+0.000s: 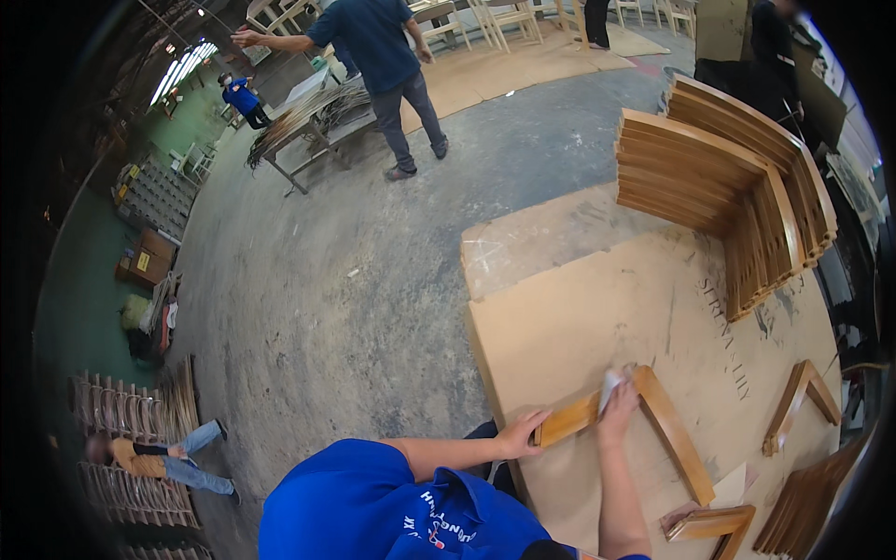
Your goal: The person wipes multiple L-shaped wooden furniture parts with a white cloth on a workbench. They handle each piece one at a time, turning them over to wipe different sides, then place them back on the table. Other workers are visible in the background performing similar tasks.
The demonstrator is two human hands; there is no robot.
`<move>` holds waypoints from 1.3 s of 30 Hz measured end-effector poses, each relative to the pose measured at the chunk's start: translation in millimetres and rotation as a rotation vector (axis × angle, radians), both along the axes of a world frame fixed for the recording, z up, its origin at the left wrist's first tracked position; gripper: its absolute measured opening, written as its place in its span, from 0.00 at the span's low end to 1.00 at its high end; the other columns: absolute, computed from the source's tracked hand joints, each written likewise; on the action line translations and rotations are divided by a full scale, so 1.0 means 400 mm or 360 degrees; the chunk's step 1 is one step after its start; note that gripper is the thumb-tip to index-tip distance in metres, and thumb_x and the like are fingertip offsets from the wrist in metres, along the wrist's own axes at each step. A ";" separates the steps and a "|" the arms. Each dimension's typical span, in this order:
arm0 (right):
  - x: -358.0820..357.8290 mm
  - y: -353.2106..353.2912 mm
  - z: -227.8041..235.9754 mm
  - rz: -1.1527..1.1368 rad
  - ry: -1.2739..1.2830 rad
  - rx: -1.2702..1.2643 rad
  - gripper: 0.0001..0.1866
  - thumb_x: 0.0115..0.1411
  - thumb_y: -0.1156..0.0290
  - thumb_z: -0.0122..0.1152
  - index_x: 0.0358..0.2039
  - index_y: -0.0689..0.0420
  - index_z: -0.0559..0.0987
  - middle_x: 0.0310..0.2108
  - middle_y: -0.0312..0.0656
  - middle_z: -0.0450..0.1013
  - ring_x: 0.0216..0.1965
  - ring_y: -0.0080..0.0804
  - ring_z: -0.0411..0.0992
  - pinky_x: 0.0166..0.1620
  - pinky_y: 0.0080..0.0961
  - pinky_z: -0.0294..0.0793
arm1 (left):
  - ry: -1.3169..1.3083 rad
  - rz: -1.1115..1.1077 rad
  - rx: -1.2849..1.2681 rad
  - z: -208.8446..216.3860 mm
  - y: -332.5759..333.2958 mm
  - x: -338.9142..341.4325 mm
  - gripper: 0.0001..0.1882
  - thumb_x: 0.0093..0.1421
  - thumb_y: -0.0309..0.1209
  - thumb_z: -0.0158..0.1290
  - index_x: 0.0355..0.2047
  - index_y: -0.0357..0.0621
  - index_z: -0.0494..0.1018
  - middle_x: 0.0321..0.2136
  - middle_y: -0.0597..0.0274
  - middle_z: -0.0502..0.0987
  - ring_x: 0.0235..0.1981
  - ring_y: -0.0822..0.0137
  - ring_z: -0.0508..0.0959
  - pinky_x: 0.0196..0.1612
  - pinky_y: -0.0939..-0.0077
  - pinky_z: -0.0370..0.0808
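Observation:
An L-shaped varnished wooden piece lies on the cardboard-covered table in front of me. My left hand grips the end of its shorter arm, fingers wrapped round the wood near the table's left edge. Close to the corner of the piece, my right hand presses a small white pad onto the wood. That hand is slightly blurred, and whether the pad is folded cloth or abrasive paper I cannot tell.
Similar L-shaped pieces are stacked high at the table's far right. A single bent piece lies to the right, another nearer me beside a further stack. A person stands by a bench of long thin strips.

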State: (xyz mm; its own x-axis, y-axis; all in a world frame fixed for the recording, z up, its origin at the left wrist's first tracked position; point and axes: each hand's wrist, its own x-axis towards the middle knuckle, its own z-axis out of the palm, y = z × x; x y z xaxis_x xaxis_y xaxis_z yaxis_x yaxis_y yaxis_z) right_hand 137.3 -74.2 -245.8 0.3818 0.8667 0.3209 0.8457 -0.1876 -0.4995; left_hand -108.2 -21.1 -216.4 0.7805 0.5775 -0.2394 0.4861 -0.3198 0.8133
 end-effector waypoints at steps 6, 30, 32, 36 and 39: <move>0.012 -0.086 0.016 0.0515 -0.0147 -0.0382 0.28 0.57 0.77 0.51 0.60 0.64 0.63 0.61 0.53 0.61 0.61 0.55 0.58 0.63 0.47 0.54 | -0.0003 0.0013 -0.0128 0.026 0.011 0.003 0.48 0.43 0.32 0.66 0.63 0.43 0.54 0.55 0.48 0.63 0.57 0.48 0.64 0.60 0.62 0.63; -0.206 -0.115 0.082 0.0472 0.0073 -0.0358 0.24 0.55 0.73 0.51 0.54 0.62 0.69 0.57 0.53 0.64 0.61 0.50 0.58 0.62 0.51 0.55 | -0.0011 0.0227 -0.0131 -0.038 -0.007 -0.011 0.58 0.42 0.32 0.69 0.66 0.40 0.42 0.53 0.44 0.69 0.54 0.48 0.70 0.57 0.62 0.68; -0.294 -0.169 0.073 0.0817 0.0065 -0.0569 0.24 0.53 0.72 0.53 0.52 0.61 0.72 0.57 0.54 0.64 0.61 0.48 0.59 0.62 0.50 0.55 | -0.0133 0.0212 -0.0178 -0.047 -0.002 -0.015 0.58 0.42 0.32 0.69 0.67 0.40 0.42 0.52 0.44 0.70 0.54 0.48 0.70 0.57 0.63 0.68; -0.177 -0.141 0.071 0.0813 0.0328 -0.0422 0.23 0.52 0.72 0.54 0.51 0.59 0.73 0.58 0.49 0.64 0.62 0.46 0.58 0.63 0.46 0.56 | -0.0175 0.0147 -0.0050 -0.071 0.010 -0.029 0.54 0.43 0.33 0.67 0.66 0.42 0.46 0.52 0.45 0.70 0.53 0.48 0.71 0.56 0.62 0.68; -0.029 -0.057 0.087 0.0269 0.0669 -0.0431 0.23 0.53 0.73 0.53 0.53 0.58 0.72 0.56 0.49 0.65 0.60 0.45 0.60 0.61 0.42 0.58 | -0.0173 0.0054 0.0138 -0.084 0.016 -0.036 0.48 0.41 0.33 0.68 0.62 0.42 0.56 0.51 0.46 0.71 0.51 0.49 0.72 0.55 0.62 0.69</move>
State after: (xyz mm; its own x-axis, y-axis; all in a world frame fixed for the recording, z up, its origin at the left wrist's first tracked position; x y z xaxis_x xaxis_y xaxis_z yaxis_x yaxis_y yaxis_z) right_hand 125.8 -97.0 -210.9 0.2774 0.9579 -0.0737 0.6123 -0.2354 -0.7548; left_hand -122.6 -14.8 -250.0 0.7788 0.6188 -0.1027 0.4086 -0.3763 0.8316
